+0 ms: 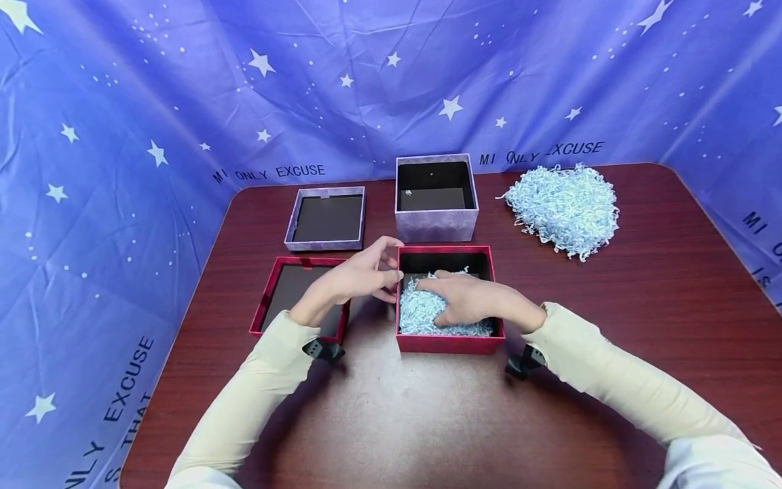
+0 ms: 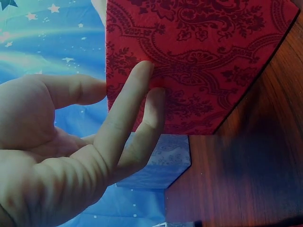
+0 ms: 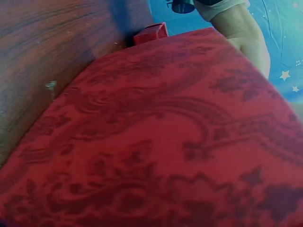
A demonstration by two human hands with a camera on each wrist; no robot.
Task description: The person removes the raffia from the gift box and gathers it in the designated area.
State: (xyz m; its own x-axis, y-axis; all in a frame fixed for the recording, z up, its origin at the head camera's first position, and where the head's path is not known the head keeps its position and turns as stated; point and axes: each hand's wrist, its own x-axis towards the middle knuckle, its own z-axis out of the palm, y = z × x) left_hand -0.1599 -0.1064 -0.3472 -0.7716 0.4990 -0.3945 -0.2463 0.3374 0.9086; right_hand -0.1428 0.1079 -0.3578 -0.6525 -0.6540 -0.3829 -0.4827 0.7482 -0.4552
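Note:
A red patterned box [image 1: 451, 344] stands open at the table's middle, holding pale blue shredded paper [image 1: 421, 312]. Inside it, my right hand [image 1: 464, 299] rests on the paper with fingers and thumb spread; some fingertips are hidden among the shreds. My left hand [image 1: 363, 272] is at the box's left side. In the left wrist view, two of its fingers [image 2: 125, 111] touch the red outer wall and the thumb reaches the rim. The right wrist view shows mostly the box's patterned wall [image 3: 156, 127], with the right hand out of sight.
Behind the red box stands a purple box [image 1: 436, 225] with a small scrap inside. A purple lid [image 1: 326, 217] and a red lid [image 1: 299, 292] lie on the left. Shredded paper is heaped [image 1: 565, 207] at the back right. A starry curtain [image 1: 366, 81] surrounds the table.

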